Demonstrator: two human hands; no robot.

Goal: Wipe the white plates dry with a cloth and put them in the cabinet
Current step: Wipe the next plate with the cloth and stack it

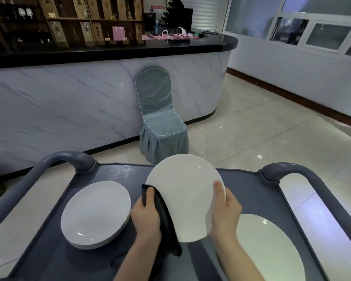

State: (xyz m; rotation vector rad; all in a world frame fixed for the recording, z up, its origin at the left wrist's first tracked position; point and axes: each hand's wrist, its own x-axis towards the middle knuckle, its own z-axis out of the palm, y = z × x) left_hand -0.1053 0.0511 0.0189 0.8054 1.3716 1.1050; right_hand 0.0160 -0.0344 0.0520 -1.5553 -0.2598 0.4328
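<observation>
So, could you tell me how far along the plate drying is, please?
Midway, apparently. The left hand presses a dark cloth on the held plate, the right hand gripping its rim. A stack and another plate sit on the cart; none put away yet.

**Cart (241, 191) of plates in front of a counter (69, 94)**

On the cart, a stack of plates (95, 213) lies left and a single plate (267, 250) lies right. Between them, a raised plate (182, 191) is held above the cart. The left hand (146, 218) presses a cloth (166, 218) to its left edge, and the right hand (225, 211) grips its right edge. A chair (160, 122) stands behind the cart, against the counter. Shelves (79, 21) stand behind the counter.
</observation>
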